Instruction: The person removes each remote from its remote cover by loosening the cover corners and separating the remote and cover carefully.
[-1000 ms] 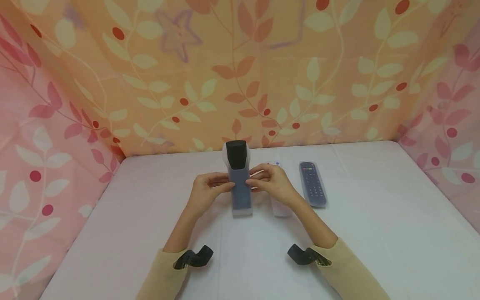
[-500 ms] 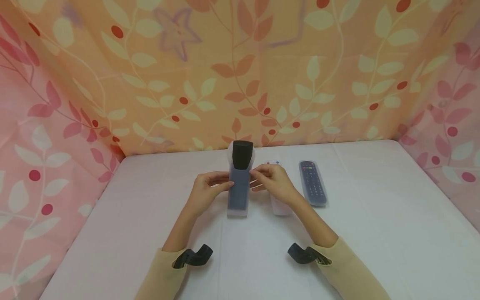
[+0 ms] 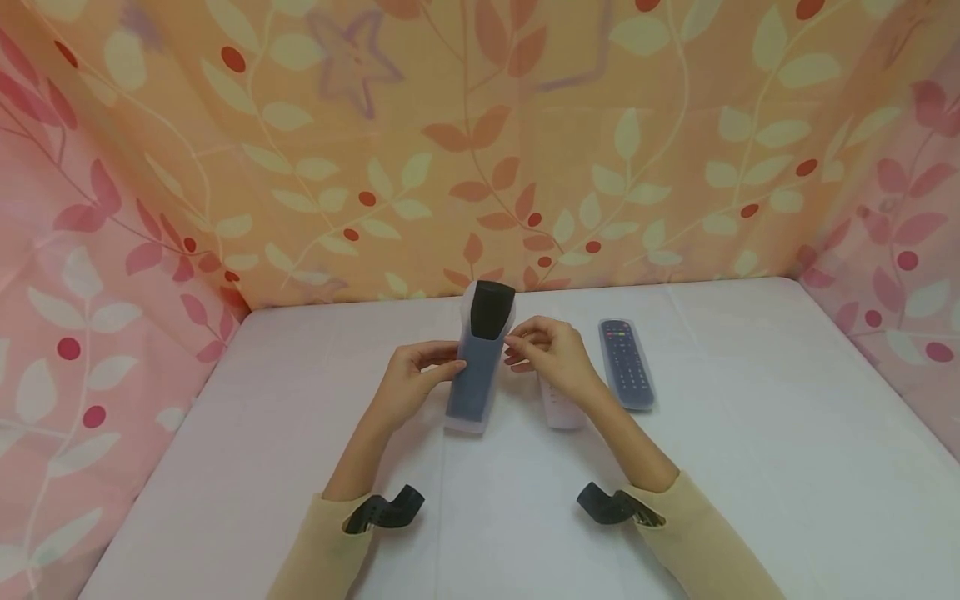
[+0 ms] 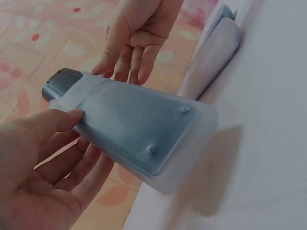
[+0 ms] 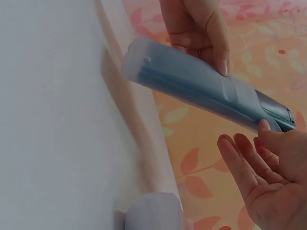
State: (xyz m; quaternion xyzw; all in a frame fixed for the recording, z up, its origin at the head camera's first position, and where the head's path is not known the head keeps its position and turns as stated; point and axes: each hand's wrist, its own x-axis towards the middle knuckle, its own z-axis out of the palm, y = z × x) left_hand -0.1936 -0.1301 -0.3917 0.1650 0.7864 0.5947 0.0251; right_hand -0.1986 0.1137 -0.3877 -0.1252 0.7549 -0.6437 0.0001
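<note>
My left hand (image 3: 416, 379) holds a dark remote control (image 3: 492, 310) by a cloudy, see-through sleeve (image 3: 476, 379), thumb on the near face and fingers behind. The remote's black end sticks out of the sleeve at the top; the rest shows bluish through it. In the left wrist view, two small bumps show near the closed end of the sleeve (image 4: 139, 127). My right hand (image 3: 558, 354) is at the upper right edge. In the right wrist view, its thumb (image 5: 264, 127) touches the sleeve's edge, while the other fingers stand apart below.
A white remote (image 3: 561, 408) lies on the white table (image 3: 510, 517), partly hidden under my right hand. To its right lies a dark remote in a clear sleeve (image 3: 627, 364). Patterned cloth (image 3: 480, 150) hangs behind the table and at both sides.
The sleeved remote has tilted, its black end swinging right and its lower end left. My right thumb has left its near face for the upper right edge. My left hand keeps its hold.
</note>
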